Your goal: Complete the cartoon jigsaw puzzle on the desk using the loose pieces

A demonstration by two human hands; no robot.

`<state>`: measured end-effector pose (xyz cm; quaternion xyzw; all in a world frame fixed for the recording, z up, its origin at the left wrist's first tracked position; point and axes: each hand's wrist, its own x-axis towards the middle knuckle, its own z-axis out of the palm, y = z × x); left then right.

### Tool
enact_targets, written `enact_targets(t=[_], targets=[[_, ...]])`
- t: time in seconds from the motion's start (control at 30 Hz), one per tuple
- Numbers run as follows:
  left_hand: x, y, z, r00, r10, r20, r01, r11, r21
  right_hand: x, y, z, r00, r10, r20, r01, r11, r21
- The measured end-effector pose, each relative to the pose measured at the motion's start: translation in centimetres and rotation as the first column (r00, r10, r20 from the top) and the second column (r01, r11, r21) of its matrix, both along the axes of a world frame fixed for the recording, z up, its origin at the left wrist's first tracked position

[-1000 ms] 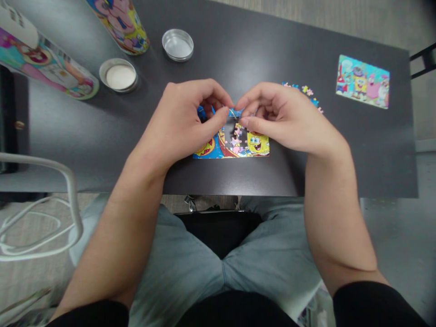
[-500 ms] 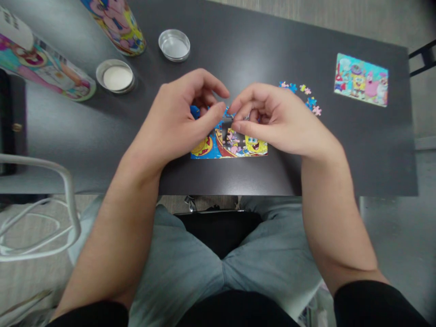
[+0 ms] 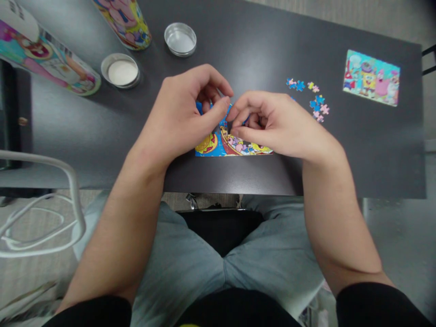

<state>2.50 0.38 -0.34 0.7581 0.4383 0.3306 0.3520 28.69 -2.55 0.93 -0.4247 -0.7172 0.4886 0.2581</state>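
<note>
A partly assembled jigsaw puzzle [image 3: 235, 147] with cartoon figures lies near the table's front edge, its upper part mostly covered by my hands. Over its left side is my left hand [image 3: 190, 113], fingers bent, with a narrow gap between thumb and forefinger and nothing visible in it. My right hand [image 3: 275, 120] rests over the right side, fingers curled in toward the thumb at the middle of the puzzle. Whatever its fingertips pinch is too small and hidden to make out. Loose puzzle pieces [image 3: 316, 103], blue, pink and yellow, lie beyond the right hand.
A finished-looking picture card [image 3: 371, 78] lies at the table's right. Two metal lids [image 3: 180, 40] sit at the back left, one with a white inside. Two printed cylindrical cans [image 3: 131, 27] stand beside them. A white tubular frame [image 3: 73, 200] is at the lower left.
The view has shifted slightly, moving the table items right. My right hand has lowered a little over the puzzle and covers more of it; the dark gap near its fingertips looks smaller.
</note>
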Motion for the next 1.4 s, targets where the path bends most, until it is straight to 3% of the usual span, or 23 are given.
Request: enact_targets(t=[0.43,0.57,0.8,1.03,1.2,1.4], targets=[[0.1,-0.2,0.0,1.000,0.010,0.009,-0.010,1.000,0.011,0.1,0.0,0.9,0.990,-0.034,0.136,0.030,0.999,0.030],[-0.3,-0.2,0.6,0.999,-0.044,-0.032,0.044,0.999,-0.005,0.3,0.1,1.0,0.982,-0.080,0.171,0.061,0.991,0.116],[-0.8,-0.2,0.8,0.974,-0.106,-0.199,0.116,0.993,0.037,1.2,0.7,0.6,0.965,-0.017,0.263,-0.034,0.981,0.190],[-0.8,-0.1,0.2,0.964,-0.137,-0.227,0.150,0.988,0.038,1.7,0.7,0.7,0.960,-0.005,0.279,-0.065,0.968,0.241],[-0.7,-0.1,0.3,0.973,-0.125,-0.193,0.131,0.991,0.017,3.6,0.6,1.3,0.968,-0.112,0.223,0.034,0.944,0.327],[-0.8,0.0,0.6,0.979,-0.012,-0.201,0.031,0.996,0.087,7.1,-0.3,3.4,0.924,-0.346,0.163,0.286,0.908,0.305]])
